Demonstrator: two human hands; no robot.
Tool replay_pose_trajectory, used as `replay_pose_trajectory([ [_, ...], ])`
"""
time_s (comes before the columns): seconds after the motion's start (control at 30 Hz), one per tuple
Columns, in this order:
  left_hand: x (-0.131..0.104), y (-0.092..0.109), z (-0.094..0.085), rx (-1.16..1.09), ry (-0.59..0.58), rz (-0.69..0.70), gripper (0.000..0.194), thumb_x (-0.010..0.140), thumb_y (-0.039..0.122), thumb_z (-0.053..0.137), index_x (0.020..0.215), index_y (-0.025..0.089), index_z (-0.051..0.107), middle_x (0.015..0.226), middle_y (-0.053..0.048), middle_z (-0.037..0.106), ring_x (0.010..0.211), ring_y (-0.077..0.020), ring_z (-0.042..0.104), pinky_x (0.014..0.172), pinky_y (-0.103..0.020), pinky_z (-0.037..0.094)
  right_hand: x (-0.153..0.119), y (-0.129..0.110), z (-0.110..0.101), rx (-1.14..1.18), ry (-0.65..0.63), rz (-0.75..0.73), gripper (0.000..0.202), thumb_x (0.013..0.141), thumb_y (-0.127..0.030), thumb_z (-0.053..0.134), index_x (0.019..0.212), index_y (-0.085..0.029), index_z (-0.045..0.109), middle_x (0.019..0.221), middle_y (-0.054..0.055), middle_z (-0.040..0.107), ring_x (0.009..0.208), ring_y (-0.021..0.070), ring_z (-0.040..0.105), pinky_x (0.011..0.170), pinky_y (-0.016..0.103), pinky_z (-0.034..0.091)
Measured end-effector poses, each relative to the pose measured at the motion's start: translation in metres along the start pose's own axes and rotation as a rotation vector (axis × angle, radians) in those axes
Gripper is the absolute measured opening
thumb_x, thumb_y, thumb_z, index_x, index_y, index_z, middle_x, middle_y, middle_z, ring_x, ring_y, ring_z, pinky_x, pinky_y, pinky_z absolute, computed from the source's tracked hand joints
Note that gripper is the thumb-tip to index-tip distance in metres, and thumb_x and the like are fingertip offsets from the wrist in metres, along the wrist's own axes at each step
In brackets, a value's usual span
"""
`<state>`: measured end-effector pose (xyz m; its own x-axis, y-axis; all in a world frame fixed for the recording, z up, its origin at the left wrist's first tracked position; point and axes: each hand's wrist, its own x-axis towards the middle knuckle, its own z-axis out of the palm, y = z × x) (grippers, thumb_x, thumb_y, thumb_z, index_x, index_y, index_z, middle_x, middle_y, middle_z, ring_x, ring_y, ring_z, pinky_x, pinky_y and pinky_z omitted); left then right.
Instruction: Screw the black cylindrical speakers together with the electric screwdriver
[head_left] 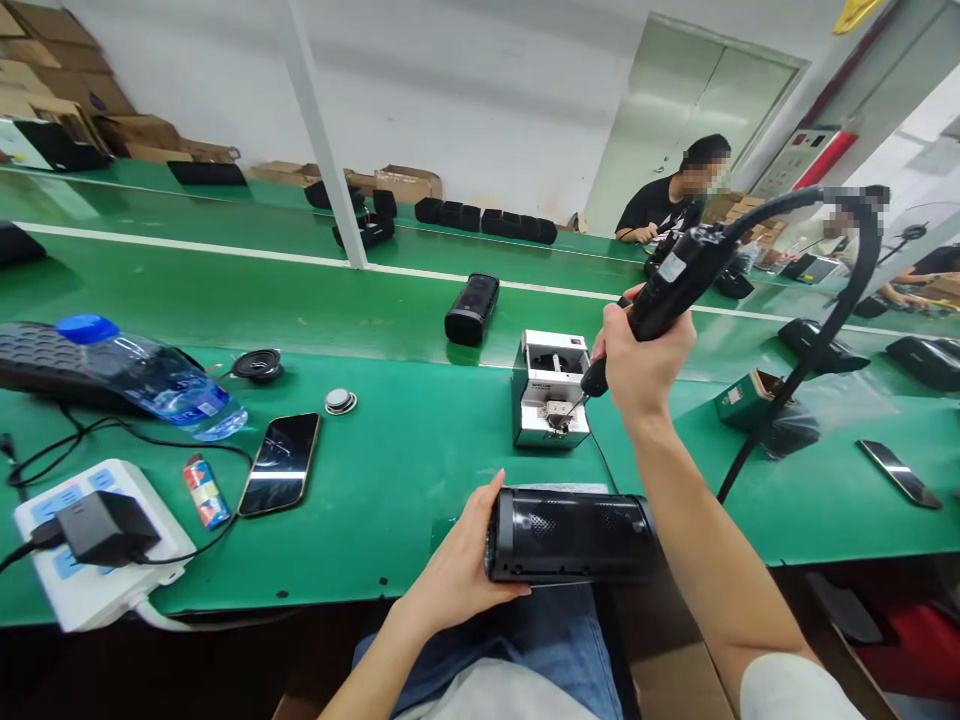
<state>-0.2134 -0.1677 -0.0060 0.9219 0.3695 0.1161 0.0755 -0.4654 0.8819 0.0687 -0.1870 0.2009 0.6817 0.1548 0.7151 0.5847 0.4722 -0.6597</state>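
My right hand (646, 365) is wrapped round a black electric screwdriver (679, 285), tilted so its bit points down to the left. The bit's tip is at the front of a small white and black screw feeder (553, 390); whether a screw is on it is too small to tell. My left hand (461, 560) grips the left end of a black speaker (574, 535), which lies on its side at the table's front edge. A thick black cable runs from the screwdriver's top, arching over to the right.
Left on the green table (375, 500) are a power strip (161, 520), a lighter (205, 492), a phone (281, 465), a water bottle (161, 380) and a loose round speaker driver (257, 366). Another black speaker (472, 308) lies beyond the feeder. A person (667, 205) sits across.
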Motion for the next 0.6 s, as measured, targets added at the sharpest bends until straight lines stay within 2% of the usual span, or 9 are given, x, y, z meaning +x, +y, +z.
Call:
replay_pose_trajectory([
  [0.1, 0.0, 0.0, -0.001, -0.001, 0.004, 0.004, 0.161, 0.076, 0.008, 0.107, 0.185, 0.049, -0.003, 0.183, -0.017, 0.04, 0.169, -0.0463, 0.049, 0.136, -0.069, 0.049, 0.003, 0.001, 0.0, 0.035, -0.041, 0.004, 0.021, 0.087, -0.019, 0.083, 0.099, -0.028, 0.068, 0.063, -0.01, 0.06, 0.039, 0.0142, 0.055, 0.037, 0.026, 0.047],
  [0.13, 0.001, 0.0, -0.001, -0.002, 0.003, 0.007, 0.16, 0.076, 0.01, 0.107, 0.186, 0.048, -0.002, 0.182, -0.018, 0.041, 0.169, -0.0458, 0.05, 0.136, -0.068, 0.049, 0.003, 0.002, 0.0, 0.068, -0.115, 0.02, 0.021, 0.087, -0.02, 0.082, 0.1, -0.028, 0.068, 0.062, -0.011, 0.059, 0.039, 0.0142, 0.054, 0.038, 0.027, 0.047],
  [0.23, 0.001, 0.001, -0.003, -0.007, -0.012, 0.011, 0.157, 0.077, 0.017, 0.109, 0.187, 0.043, 0.0, 0.182, -0.019, 0.043, 0.17, -0.0462, 0.048, 0.137, -0.068, 0.047, 0.002, 0.006, -0.001, 0.178, -0.455, 0.123, 0.022, 0.087, -0.023, 0.081, 0.103, -0.026, 0.066, 0.06, -0.012, 0.058, 0.038, 0.014, 0.052, 0.04, 0.026, 0.048],
  [0.27, 0.002, 0.001, -0.004, -0.01, -0.017, 0.009, 0.156, 0.077, 0.019, 0.11, 0.187, 0.041, 0.001, 0.183, -0.02, 0.042, 0.171, -0.0469, 0.046, 0.138, -0.07, 0.046, 0.001, 0.007, -0.001, 0.195, -0.514, 0.149, 0.023, 0.086, -0.024, 0.081, 0.103, -0.026, 0.065, 0.059, -0.012, 0.057, 0.037, 0.0138, 0.052, 0.041, 0.026, 0.047],
  [0.3, 0.002, 0.001, -0.004, -0.011, -0.021, 0.007, 0.155, 0.077, 0.021, 0.11, 0.187, 0.041, 0.002, 0.184, -0.02, 0.041, 0.172, -0.0475, 0.044, 0.139, -0.071, 0.045, 0.0, 0.008, -0.002, 0.195, -0.515, 0.16, 0.023, 0.086, -0.025, 0.081, 0.103, -0.025, 0.065, 0.059, -0.012, 0.057, 0.037, 0.0135, 0.052, 0.041, 0.025, 0.047],
  [0.4, 0.001, 0.0, -0.004, -0.015, -0.019, 0.004, 0.149, 0.078, 0.022, 0.109, 0.185, 0.04, 0.008, 0.186, -0.02, 0.039, 0.174, -0.0481, 0.041, 0.14, -0.073, 0.042, -0.001, 0.002, -0.005, 0.154, -0.346, 0.107, 0.024, 0.088, -0.027, 0.084, 0.102, -0.026, 0.065, 0.059, -0.012, 0.055, 0.038, 0.0134, 0.052, 0.041, 0.026, 0.047],
  [0.5, 0.002, 0.001, -0.004, -0.028, -0.027, 0.015, 0.146, 0.079, 0.022, 0.109, 0.185, 0.04, 0.01, 0.184, -0.019, 0.042, 0.172, -0.0476, 0.044, 0.14, -0.071, 0.043, 0.004, -0.018, -0.005, 0.117, -0.256, -0.007, 0.023, 0.091, -0.026, 0.089, 0.103, -0.027, 0.069, 0.062, -0.01, 0.055, 0.04, 0.0134, 0.05, 0.041, 0.029, 0.045],
  [0.6, 0.002, 0.002, -0.005, -0.028, -0.026, 0.031, 0.146, 0.079, 0.022, 0.109, 0.184, 0.04, 0.01, 0.181, -0.019, 0.045, 0.169, -0.0467, 0.049, 0.139, -0.069, 0.045, 0.01, -0.035, -0.001, 0.084, -0.222, -0.098, 0.024, 0.093, -0.025, 0.092, 0.1, -0.03, 0.069, 0.062, -0.01, 0.052, 0.042, 0.014, 0.047, 0.04, 0.032, 0.043],
])
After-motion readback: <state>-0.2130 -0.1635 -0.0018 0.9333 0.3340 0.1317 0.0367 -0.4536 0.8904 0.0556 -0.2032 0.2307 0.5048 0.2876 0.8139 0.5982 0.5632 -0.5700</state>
